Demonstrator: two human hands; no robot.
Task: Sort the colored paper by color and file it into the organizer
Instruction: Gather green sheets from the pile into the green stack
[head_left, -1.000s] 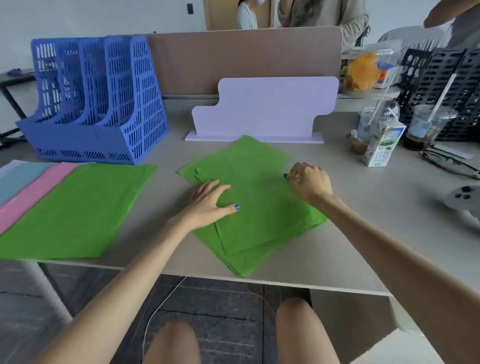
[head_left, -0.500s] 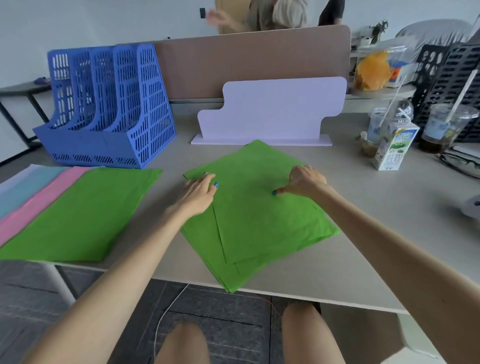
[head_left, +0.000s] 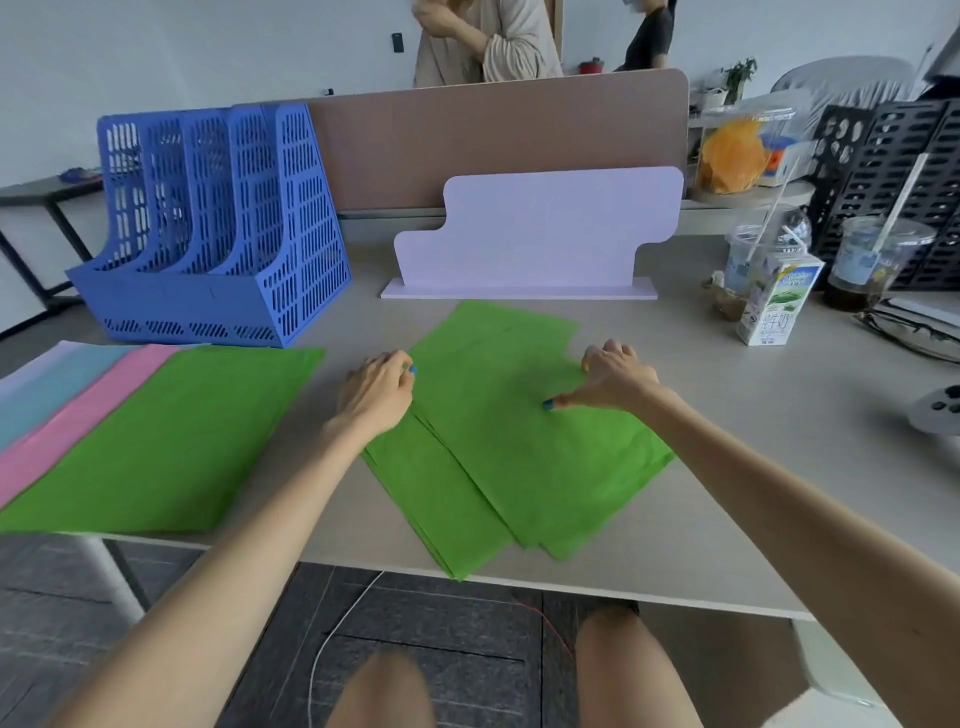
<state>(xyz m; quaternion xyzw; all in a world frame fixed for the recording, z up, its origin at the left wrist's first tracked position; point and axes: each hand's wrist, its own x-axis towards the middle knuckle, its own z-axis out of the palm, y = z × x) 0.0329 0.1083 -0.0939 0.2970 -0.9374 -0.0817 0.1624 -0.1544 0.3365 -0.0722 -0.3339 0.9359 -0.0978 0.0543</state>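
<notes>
Hands at the green paper stack (head_left: 509, 441) on the worktop (head_left: 363, 322).
Left hand (head_left: 376, 387) curled at its 9 o'clock edge, right hand (head_left: 613, 376) at 3 o'clock, thumb pressing; grip unclear. Blue organizer (head_left: 218, 249) at 10 o'clock.

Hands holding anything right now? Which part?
Both hold the stack of green paper sheets: left hand grips its left corner, right hand pinches its right edge, thumb on top.

Matt green paper (head_left: 519, 441), perforated plastic organizer (head_left: 218, 234)

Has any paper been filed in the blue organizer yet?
No, the three slots of the blue organizer show no paper, and the green paper stack lies flat on the table.
</notes>
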